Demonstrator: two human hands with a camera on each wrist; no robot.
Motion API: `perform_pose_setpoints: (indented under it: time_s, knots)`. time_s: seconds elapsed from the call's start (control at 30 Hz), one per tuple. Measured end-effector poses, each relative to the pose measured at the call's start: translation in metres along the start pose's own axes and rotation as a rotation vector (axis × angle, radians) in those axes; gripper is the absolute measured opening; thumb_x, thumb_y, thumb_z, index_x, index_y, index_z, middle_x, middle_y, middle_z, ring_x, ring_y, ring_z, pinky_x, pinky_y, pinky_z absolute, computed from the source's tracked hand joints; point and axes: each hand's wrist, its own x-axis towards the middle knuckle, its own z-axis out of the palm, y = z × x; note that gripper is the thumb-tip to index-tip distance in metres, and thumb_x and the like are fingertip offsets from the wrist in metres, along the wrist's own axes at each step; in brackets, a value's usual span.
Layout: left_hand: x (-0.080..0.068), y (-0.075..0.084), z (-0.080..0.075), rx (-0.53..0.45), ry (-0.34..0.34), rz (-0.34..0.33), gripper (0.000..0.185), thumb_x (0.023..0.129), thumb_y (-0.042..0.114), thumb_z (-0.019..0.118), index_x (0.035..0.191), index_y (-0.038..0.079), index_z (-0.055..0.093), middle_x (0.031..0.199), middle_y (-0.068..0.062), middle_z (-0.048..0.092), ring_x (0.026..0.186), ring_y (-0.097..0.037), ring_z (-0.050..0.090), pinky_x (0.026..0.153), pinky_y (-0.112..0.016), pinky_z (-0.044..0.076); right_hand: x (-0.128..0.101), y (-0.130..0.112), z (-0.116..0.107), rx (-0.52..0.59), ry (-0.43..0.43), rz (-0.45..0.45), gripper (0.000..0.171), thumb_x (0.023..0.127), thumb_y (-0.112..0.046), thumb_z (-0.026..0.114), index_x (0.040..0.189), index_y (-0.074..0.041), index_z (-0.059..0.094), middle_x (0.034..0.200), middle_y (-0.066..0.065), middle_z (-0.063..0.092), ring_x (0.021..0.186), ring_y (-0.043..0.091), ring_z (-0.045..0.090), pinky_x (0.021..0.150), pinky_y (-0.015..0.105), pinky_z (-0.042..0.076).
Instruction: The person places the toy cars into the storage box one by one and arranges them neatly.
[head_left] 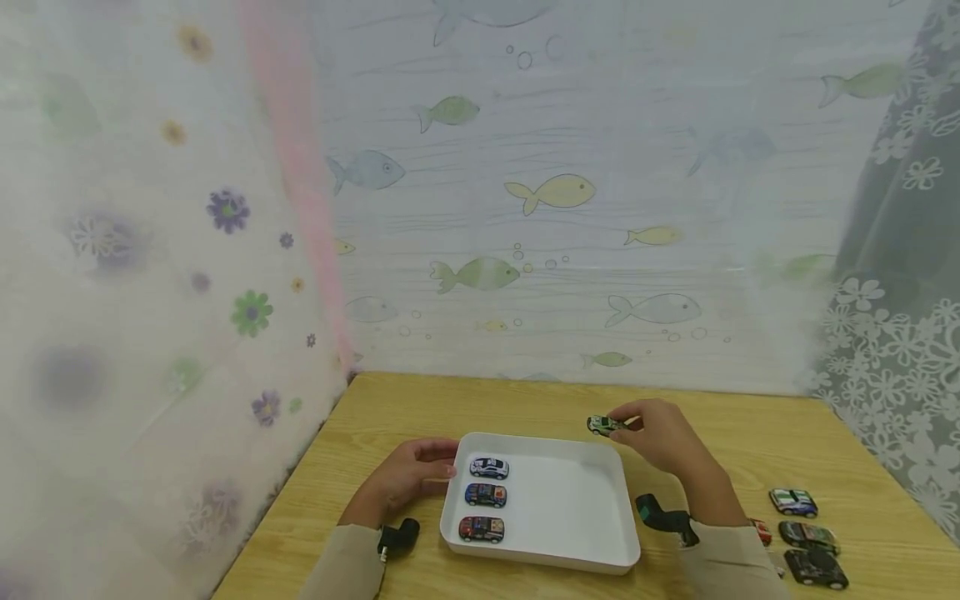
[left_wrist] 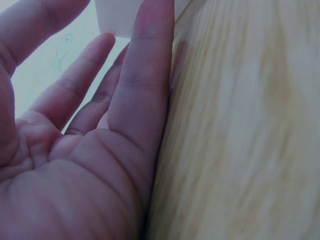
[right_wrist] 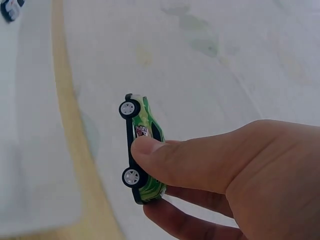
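Right hand [head_left: 660,437]: I see it pinching a small green toy car [right_wrist: 140,150]; a loose pinch could drop it.
Left hand [head_left: 408,479]: released, fingers against the shallow white plastic tray [head_left: 570,558]; it might nudge that.

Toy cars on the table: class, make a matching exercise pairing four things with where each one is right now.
Things:
1. green toy car
2. white toy car
3. red toy car
4. left hand

Places:
A. nearest the person in the row inside the white tray
B. pinched in the right hand above the tray's far edge
C. resting against the tray's left side
D. farthest from the person in the row inside the tray

Pairs: 1-B, 2-D, 3-A, 4-C
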Motion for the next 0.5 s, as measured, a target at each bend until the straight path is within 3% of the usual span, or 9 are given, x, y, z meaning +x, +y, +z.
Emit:
perform_pose_setpoints:
  time_s: [0.5]
  knots:
    - [-0.001, 0.000, 0.000, -0.005, -0.004, 0.002, 0.052, 0.094, 0.007, 0.076, 0.143, 0.001, 0.057, 0.141, -0.016, 0.062, 0.121, -0.026, 0.066, 0.099, -0.044, 0.059, 0.013, -0.025, 0.035, 0.074, -0.022, 0.016, 0.019, 0.089, -0.012, 0.081, 0.108, -0.014, 0.080, 0.110, 0.003, 0.074, 0.093, 0.017, 0.068, 0.073, 0.034, 0.060]
